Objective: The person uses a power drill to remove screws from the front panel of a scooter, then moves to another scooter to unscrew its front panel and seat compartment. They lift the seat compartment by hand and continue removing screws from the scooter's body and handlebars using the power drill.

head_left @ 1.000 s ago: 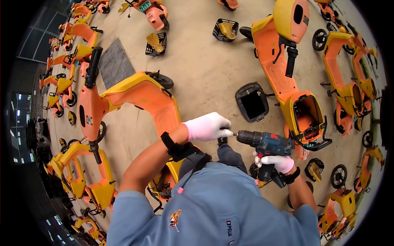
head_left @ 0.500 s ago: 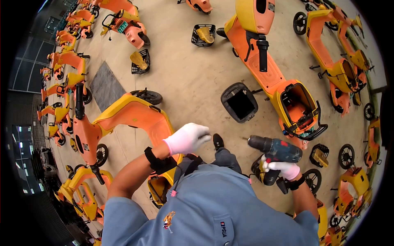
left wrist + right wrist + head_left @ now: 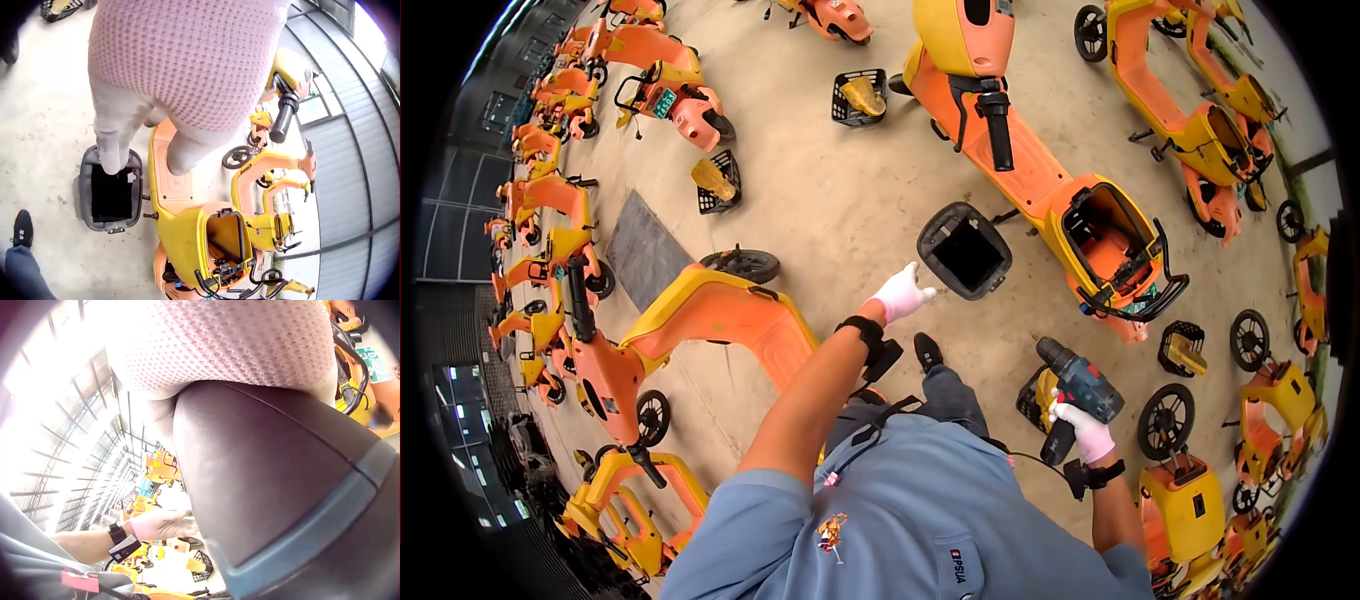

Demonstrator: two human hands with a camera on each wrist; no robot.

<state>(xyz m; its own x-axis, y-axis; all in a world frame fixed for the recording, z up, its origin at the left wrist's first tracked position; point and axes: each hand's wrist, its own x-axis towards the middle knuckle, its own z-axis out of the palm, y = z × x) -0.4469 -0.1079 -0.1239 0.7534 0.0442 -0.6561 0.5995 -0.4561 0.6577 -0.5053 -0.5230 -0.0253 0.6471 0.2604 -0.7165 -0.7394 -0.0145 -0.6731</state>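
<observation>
My left hand, in a white and pink knit glove, reaches forward with its fingers extended and nothing in them. Its fingertips point toward a dark grey, tub-shaped part with a black inside, lying on the floor. In the left wrist view a finger overlaps the far side of that part. My right hand, gloved alike, grips a blue and black cordless drill by its handle. The drill's nose points forward and left. Up close, the right wrist view shows the drill's dark body.
An orange and yellow scooter with an opened seat bay stands ahead on the right. Another scooter is at my left. Black baskets with yellow pieces lie about the floor. Rows of scooters line both sides.
My left hand has left the drill's tip and stretched forward toward the tub-shaped part. The right hand still grips the drill, now turned more forward. The head view has shifted to the right.
</observation>
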